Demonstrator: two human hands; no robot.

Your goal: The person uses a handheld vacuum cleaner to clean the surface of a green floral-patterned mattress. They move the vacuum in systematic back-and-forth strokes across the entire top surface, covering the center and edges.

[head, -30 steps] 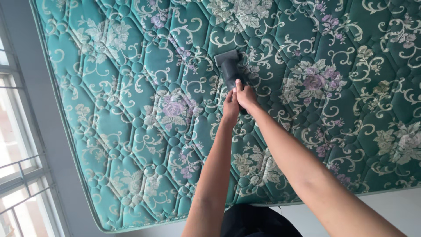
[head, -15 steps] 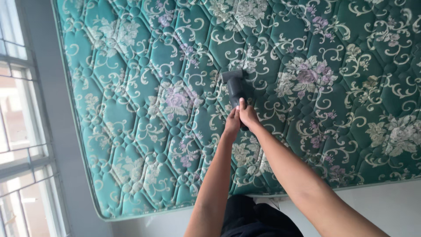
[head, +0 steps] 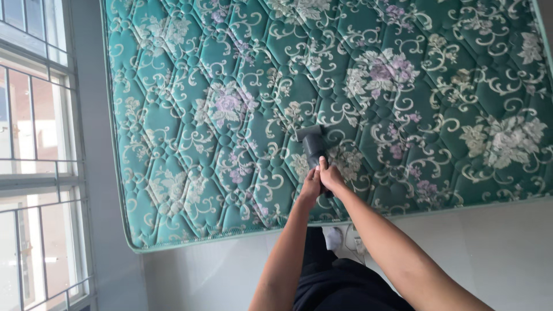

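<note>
Hands, left [head: 311, 185] and right [head: 332, 178], clasp vacuum nozzle [head: 313, 145] on mattress [head: 190, 86]; handle hidden.

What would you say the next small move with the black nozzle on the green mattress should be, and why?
Probably draw the black nozzle a little nearer, toward the mattress edge: both hands grip its neck and a quilted strip lies between head and edge.

You are seeing one mattress [head: 403, 86]; one vacuum nozzle [head: 313, 144]; two hands, left [head: 311, 187], right [head: 332, 179]; one window [head: 34, 173].
</note>
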